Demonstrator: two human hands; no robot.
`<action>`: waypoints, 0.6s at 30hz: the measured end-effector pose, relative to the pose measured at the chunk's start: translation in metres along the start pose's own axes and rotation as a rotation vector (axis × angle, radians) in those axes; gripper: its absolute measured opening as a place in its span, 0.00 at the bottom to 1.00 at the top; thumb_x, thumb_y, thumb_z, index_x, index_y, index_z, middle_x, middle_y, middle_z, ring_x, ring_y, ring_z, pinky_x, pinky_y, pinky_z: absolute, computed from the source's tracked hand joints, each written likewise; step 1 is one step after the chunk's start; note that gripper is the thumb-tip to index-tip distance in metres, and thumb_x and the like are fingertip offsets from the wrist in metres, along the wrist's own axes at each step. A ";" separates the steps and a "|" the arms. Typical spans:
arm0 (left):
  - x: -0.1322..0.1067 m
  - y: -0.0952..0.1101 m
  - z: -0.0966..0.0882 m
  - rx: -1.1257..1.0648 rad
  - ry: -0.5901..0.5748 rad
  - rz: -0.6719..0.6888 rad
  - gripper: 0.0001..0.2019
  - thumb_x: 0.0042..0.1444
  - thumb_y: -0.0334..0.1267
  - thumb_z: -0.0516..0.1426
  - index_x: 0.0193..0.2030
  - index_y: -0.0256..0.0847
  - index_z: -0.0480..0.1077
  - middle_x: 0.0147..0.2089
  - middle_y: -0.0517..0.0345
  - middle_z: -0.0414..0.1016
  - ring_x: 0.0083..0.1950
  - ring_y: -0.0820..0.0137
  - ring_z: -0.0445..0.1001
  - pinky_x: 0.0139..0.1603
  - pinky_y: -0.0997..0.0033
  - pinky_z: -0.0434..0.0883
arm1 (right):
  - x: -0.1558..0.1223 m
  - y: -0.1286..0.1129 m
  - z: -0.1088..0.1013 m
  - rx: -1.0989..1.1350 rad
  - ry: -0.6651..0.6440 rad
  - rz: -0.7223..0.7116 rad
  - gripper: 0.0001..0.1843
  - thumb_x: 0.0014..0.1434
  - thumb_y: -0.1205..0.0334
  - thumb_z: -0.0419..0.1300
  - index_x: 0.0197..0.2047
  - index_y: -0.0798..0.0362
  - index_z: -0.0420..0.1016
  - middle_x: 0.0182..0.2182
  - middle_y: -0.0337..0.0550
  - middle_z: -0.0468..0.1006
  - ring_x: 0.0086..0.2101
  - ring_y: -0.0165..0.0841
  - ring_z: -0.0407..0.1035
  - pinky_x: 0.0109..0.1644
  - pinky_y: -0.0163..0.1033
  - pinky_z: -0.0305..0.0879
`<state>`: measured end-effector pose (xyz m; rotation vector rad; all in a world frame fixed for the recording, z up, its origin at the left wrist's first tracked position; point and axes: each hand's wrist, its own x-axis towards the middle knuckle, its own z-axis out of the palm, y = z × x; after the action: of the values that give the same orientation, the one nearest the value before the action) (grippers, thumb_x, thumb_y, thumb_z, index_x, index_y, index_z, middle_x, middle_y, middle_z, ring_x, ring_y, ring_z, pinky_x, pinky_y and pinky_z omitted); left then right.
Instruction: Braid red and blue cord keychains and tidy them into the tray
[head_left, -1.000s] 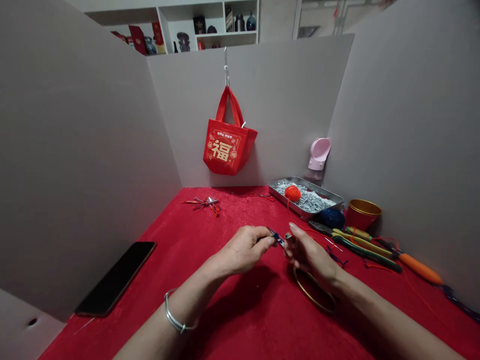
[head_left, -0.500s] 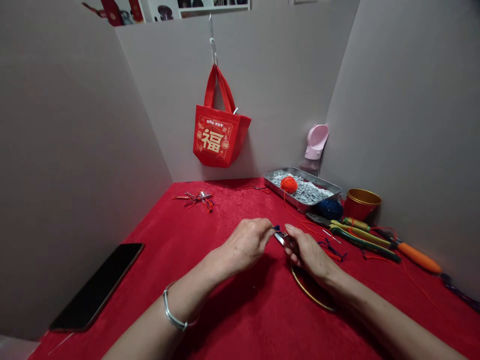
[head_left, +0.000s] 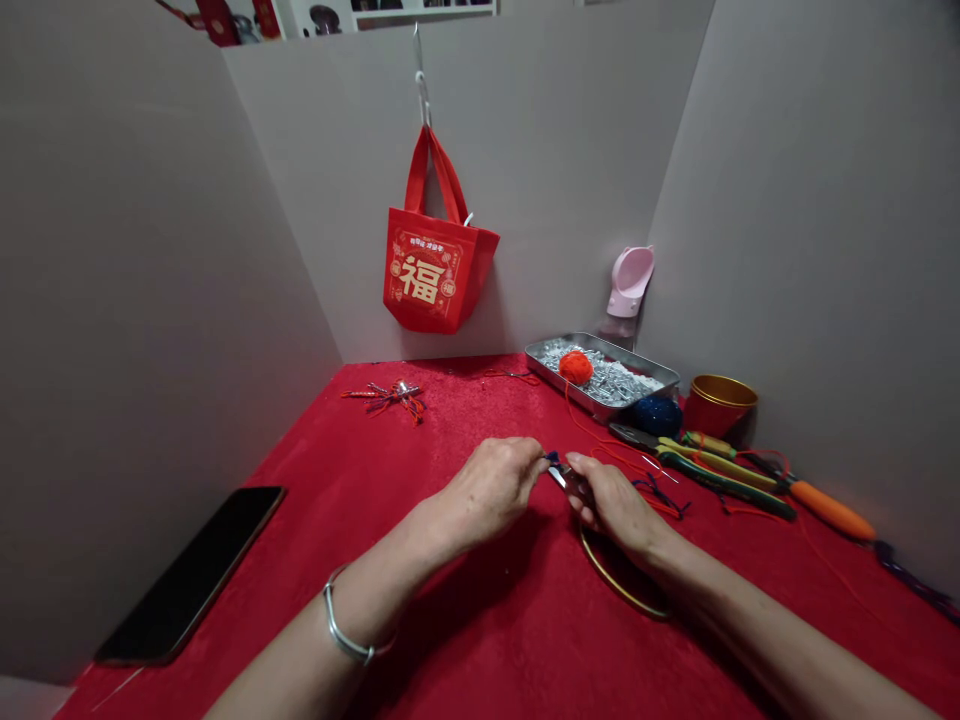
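My left hand is pinched shut on the end of a small piece with dark blue thread over the red cloth. My right hand is closed round a small silvery object that meets the thread piece; what that object is I cannot make out. A gold ring lies on the cloth under my right wrist. Red and blue thread ends trail just right of my right hand.
A metal tray of silvery bits holds an orange thread ball. Beside it are a blue ball, a gold-rimmed cup and long-handled tools. A phone lies left; a thread bundle far back; a red bag hangs.
The view has tipped down and left. My hands have come closer together, and the right hand's fingers now cover more of the small silvery object.
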<state>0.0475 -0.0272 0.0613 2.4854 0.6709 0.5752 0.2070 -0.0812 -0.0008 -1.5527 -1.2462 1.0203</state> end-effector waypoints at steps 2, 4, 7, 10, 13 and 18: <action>0.000 0.001 -0.001 0.006 -0.006 -0.002 0.13 0.58 0.34 0.45 0.23 0.39 0.59 0.22 0.61 0.60 0.24 0.76 0.55 0.27 0.72 0.53 | -0.001 -0.001 -0.002 -0.004 0.001 0.022 0.28 0.58 0.41 0.40 0.19 0.52 0.58 0.14 0.35 0.60 0.18 0.26 0.54 0.24 0.34 0.50; 0.000 0.001 -0.002 0.014 -0.006 -0.009 0.13 0.58 0.34 0.46 0.23 0.38 0.59 0.22 0.62 0.59 0.23 0.77 0.54 0.27 0.72 0.52 | -0.002 -0.002 -0.004 0.009 -0.009 0.060 0.30 0.57 0.38 0.38 0.19 0.53 0.60 0.14 0.35 0.61 0.18 0.26 0.54 0.23 0.33 0.49; -0.001 0.001 -0.003 0.023 -0.001 -0.013 0.13 0.58 0.33 0.46 0.23 0.38 0.59 0.22 0.62 0.58 0.23 0.77 0.53 0.26 0.72 0.52 | -0.005 -0.006 -0.006 0.033 -0.060 0.083 0.30 0.56 0.37 0.39 0.18 0.53 0.57 0.13 0.34 0.58 0.16 0.25 0.51 0.21 0.33 0.45; -0.001 0.002 -0.003 0.019 0.004 0.000 0.13 0.58 0.34 0.46 0.23 0.38 0.60 0.22 0.62 0.59 0.23 0.77 0.54 0.26 0.72 0.52 | -0.007 -0.007 -0.005 0.055 -0.074 0.040 0.24 0.58 0.43 0.42 0.20 0.52 0.55 0.14 0.32 0.56 0.17 0.25 0.49 0.22 0.33 0.45; -0.002 0.003 -0.001 0.026 0.000 0.004 0.13 0.58 0.34 0.46 0.24 0.38 0.61 0.22 0.61 0.61 0.23 0.77 0.55 0.26 0.73 0.53 | -0.008 -0.005 -0.003 0.036 -0.046 0.005 0.23 0.59 0.45 0.41 0.20 0.51 0.55 0.15 0.33 0.57 0.18 0.26 0.50 0.23 0.33 0.47; -0.002 0.002 0.002 0.095 -0.007 0.012 0.13 0.59 0.34 0.46 0.25 0.36 0.63 0.24 0.60 0.64 0.24 0.77 0.57 0.26 0.74 0.55 | -0.006 0.003 -0.001 -0.047 -0.046 0.010 0.26 0.59 0.44 0.39 0.19 0.52 0.56 0.14 0.34 0.57 0.18 0.26 0.50 0.23 0.34 0.46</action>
<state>0.0477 -0.0305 0.0604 2.5793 0.6962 0.5504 0.2076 -0.0877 -0.0027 -1.5802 -1.3034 1.0446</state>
